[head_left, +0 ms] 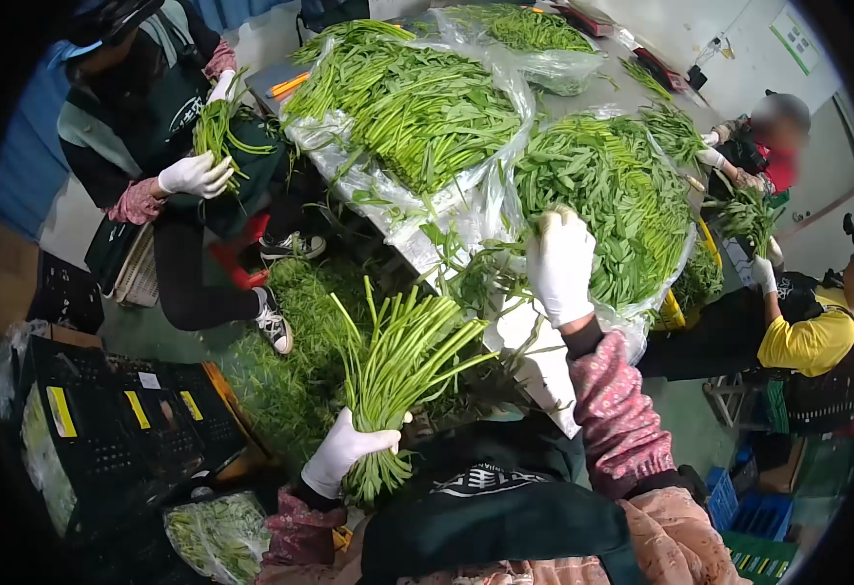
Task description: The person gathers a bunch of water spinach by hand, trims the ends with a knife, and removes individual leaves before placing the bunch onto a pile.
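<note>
My left hand (353, 454), in a white glove, is closed around a bunch of water spinach (397, 351). The cut stems fan upward and the leafy ends hang below the fist. My right hand (560, 265), gloved too, is raised at the near edge of a large pile of water spinach (607, 195). Its fingers are curled closed, and loose leafy sprigs (485, 278) show just left of it. Whether the fingers pinch one of these I cannot make out.
A second heap of greens (417, 107) lies on plastic on the table. Trimmings (300, 341) cover the floor. Black crates (134, 419) stand at left. A co-worker (144, 127) sits across, holding greens; two more people, including one in a yellow shirt (807, 336), work at right.
</note>
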`<state>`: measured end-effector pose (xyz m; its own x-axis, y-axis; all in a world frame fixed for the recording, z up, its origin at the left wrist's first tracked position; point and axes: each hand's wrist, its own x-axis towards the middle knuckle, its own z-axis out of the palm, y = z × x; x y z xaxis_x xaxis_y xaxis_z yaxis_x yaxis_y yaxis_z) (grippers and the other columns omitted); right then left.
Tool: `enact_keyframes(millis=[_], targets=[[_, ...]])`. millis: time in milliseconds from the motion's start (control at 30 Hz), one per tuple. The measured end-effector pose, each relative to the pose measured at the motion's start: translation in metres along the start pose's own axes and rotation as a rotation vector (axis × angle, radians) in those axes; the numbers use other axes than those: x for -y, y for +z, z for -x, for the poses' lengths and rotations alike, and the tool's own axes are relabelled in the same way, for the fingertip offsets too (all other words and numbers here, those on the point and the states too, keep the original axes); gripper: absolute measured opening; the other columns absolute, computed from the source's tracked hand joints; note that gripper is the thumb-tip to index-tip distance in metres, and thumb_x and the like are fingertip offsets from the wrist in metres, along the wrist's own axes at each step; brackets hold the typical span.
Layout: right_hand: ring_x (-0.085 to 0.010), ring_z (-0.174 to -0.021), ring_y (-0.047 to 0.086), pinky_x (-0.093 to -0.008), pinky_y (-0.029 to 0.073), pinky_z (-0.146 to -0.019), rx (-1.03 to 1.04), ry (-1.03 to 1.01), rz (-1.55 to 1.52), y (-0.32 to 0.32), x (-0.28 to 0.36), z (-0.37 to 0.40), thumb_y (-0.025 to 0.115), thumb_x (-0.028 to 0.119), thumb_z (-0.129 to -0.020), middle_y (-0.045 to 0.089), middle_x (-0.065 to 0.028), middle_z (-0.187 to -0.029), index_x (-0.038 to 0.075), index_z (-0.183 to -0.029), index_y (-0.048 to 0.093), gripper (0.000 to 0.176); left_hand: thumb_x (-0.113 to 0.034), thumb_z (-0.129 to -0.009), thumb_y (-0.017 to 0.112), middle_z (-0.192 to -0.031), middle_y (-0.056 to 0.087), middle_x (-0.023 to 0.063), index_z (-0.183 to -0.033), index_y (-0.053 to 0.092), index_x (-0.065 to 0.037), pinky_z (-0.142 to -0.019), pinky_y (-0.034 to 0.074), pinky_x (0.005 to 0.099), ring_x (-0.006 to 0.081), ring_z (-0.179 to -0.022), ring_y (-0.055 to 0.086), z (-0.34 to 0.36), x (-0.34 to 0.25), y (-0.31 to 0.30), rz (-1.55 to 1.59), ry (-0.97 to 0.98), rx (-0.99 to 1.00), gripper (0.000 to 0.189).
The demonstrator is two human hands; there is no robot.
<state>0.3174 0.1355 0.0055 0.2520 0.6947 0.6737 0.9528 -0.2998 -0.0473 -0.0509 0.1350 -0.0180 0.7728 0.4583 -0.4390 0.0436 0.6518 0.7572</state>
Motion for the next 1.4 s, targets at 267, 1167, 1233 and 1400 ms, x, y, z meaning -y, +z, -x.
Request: enact_keyframes(millis=[267,1167,1233,1400], targets=[[-0.0342,-0.093,0.06,-0.0463,0.047,-0.079,0.651,-0.153,-0.412,-0.044,0.072,0.039,0.071,0.053,-0.082,0.065,-0.015,-0.094,0.005,-0.101,0.068,0.052,0.004,-0.087,0.067,-0.115,0.066,0.008,-0.128,0.056,0.0,-0.08,0.051,0.0296,0.014,-0.09,0.063,-0.006,0.004,0.006,-0.098,0.026,-0.021,0.043],[-0.0358,-0.081,0.065,-0.0444,0.05,-0.071,0.607,0.328,-0.775,0.006,0.069,0.108,0.067,0.02,-0.085,0.068,-0.0187,-0.087,0.004,-0.103,0.068,0.024,0.008,-0.083,0.064,-0.108,0.066,0.0078,-0.125,0.056,-0.001,-0.067,0.053,0.0283,0.0131,-0.077,0.062,-0.014,0.018,0.022,-0.182,0.008,-0.034,0.044],[-0.0358,-0.081,0.063,-0.0453,0.049,-0.071,0.556,0.151,-0.563,-0.01,0.072,0.081,0.067,0.018,-0.084,0.066,-0.0177,-0.084,0.006,-0.099,0.068,0.02,0.008,-0.083,0.063,-0.107,0.067,0.0085,-0.123,0.057,0.0,-0.067,0.053,0.0289,0.0138,-0.076,0.063,-0.013,0.009,0.021,-0.156,0.011,-0.015,0.041],[-0.0374,-0.078,0.061,-0.0463,0.048,-0.068,0.419,-0.13,-0.47,0.01,0.065,0.061,0.069,0.011,-0.079,0.062,-0.017,-0.079,0.006,-0.098,0.066,0.02,0.002,-0.08,0.061,-0.105,0.066,0.0126,-0.118,0.058,0.004,-0.065,0.052,0.0295,0.016,-0.072,0.062,-0.011,-0.006,0.021,-0.016,0.047,0.033,0.039]])
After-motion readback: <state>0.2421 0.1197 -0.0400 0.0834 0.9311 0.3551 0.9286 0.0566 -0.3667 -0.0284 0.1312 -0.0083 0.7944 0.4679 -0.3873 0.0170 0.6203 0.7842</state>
